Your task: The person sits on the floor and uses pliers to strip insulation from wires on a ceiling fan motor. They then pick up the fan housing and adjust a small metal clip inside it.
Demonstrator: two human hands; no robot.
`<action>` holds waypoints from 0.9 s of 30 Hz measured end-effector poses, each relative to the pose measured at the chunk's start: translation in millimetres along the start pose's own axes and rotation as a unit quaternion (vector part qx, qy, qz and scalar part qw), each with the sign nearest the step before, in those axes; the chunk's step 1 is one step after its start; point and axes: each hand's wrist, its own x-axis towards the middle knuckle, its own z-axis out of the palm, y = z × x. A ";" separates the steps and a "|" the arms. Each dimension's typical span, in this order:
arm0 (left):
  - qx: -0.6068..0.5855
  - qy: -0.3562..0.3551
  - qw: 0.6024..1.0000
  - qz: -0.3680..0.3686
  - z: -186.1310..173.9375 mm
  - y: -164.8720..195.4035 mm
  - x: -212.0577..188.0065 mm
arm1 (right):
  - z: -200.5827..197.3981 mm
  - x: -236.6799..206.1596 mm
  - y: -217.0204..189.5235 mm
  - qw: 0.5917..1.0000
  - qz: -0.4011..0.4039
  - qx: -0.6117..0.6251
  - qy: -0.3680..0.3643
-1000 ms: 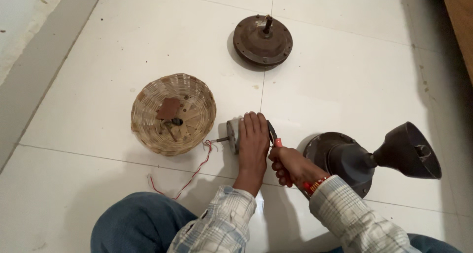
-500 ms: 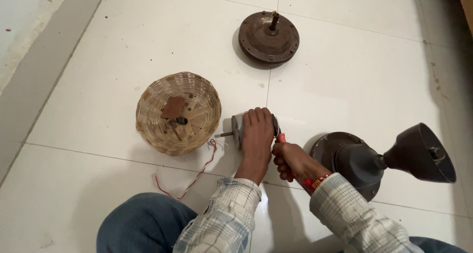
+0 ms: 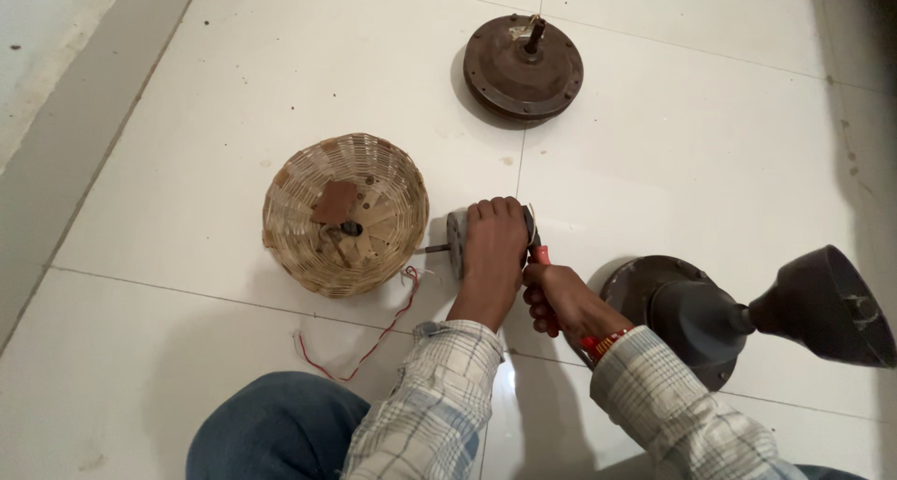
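My left hand [image 3: 493, 246] is closed over a small grey motor part [image 3: 456, 243] on the white tiled floor; a thin shaft sticks out of it to the left. My right hand [image 3: 559, 300] grips a red-handled tool [image 3: 541, 254] whose tip meets the right side of that part, hidden behind my left hand. A red wire [image 3: 374, 338] trails from the part across the floor toward my knee.
A woven basket [image 3: 346, 213] with small parts inside sits left of my hands. A round dark motor housing [image 3: 523, 66] with a shaft lies farther away. A dark fan cover and cone-shaped canopy [image 3: 738, 316] lie at the right. My jeans-clad knee [image 3: 271, 424] is at the bottom.
The hands have stayed on the motor part and tool; only the camera view has shifted slightly, and the right hand has nudged closer to the part.
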 end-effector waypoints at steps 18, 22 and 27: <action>-0.071 0.056 0.996 0.014 5.3 -15.5 3.9 | 0.3 1.7 -11.1 0.999 -0.026 -0.025 0.007; 0.044 0.089 0.995 -0.022 -2.2 -7.6 -20.7 | 5.8 3.0 -9.8 1.000 -0.021 0.013 0.006; 0.096 0.089 0.991 -0.007 -3.8 -11.0 -39.5 | 4.0 -2.0 -12.7 1.000 0.004 0.022 -0.011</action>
